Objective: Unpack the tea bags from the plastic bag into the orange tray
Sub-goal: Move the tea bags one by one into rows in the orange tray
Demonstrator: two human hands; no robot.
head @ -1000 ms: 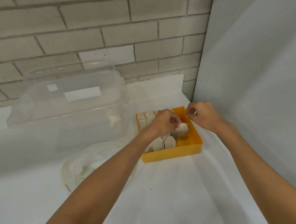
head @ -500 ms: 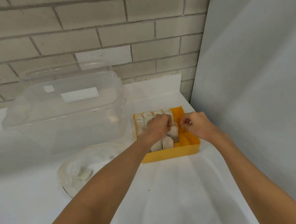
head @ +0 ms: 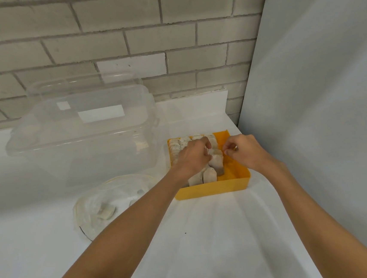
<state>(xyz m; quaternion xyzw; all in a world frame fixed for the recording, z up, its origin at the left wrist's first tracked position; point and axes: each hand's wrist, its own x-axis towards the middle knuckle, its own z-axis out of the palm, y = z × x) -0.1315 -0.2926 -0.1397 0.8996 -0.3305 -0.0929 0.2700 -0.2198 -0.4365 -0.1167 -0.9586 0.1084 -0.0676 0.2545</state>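
Observation:
The orange tray (head: 214,189) sits on the white table near the right wall panel, with several tea bags packed upright along its left side. My left hand (head: 193,158) is over those rows and grips one tea bag (head: 216,161) standing at their right edge. My right hand (head: 244,151) hovers over the tray's bare right part, its thumb and forefinger pinched together on something small, possibly the bag's tag. The clear plastic bag (head: 108,204) lies crumpled left of the tray and holds at least two tea bags (head: 105,211).
A big clear plastic tub (head: 84,139) with its lid on stands at the back left against the brick wall. A grey panel (head: 320,103) rises just right of the tray. White cloth-covered table (head: 211,248) stretches toward me.
Both hands shifted slightly within the tray. The tea bag went from hanging over the orange floor to standing against the packed rows under my left hand.

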